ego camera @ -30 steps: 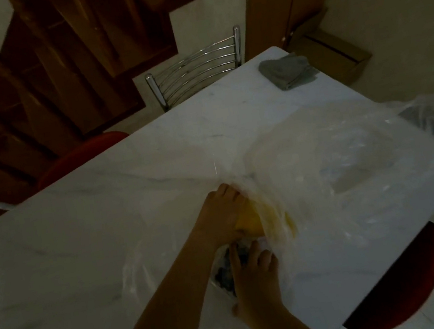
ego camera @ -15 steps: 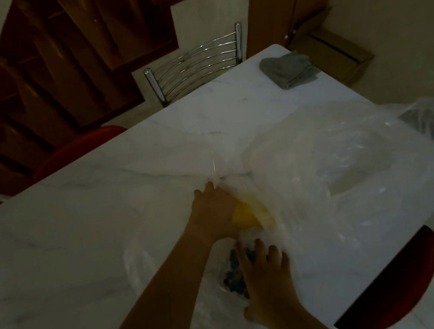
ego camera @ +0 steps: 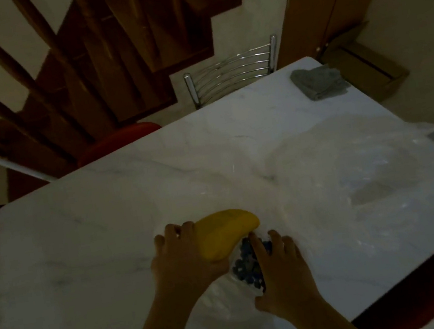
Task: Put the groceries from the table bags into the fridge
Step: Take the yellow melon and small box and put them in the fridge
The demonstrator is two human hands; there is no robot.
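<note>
Left hand (ego camera: 181, 258) curls in a grip; right hand (ego camera: 281, 270) seems to clutch too, forearms converging.

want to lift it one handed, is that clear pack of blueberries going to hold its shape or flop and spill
The blueberry pack looks like a thin clear tub, so it probably keeps its shape but may flex if squeezed. The right hand curls round it alone, which suggests it is light. Clear plastic can be slick, and the loose berries could shift if it tilts; whether it has a lid I cannot tell.
</note>
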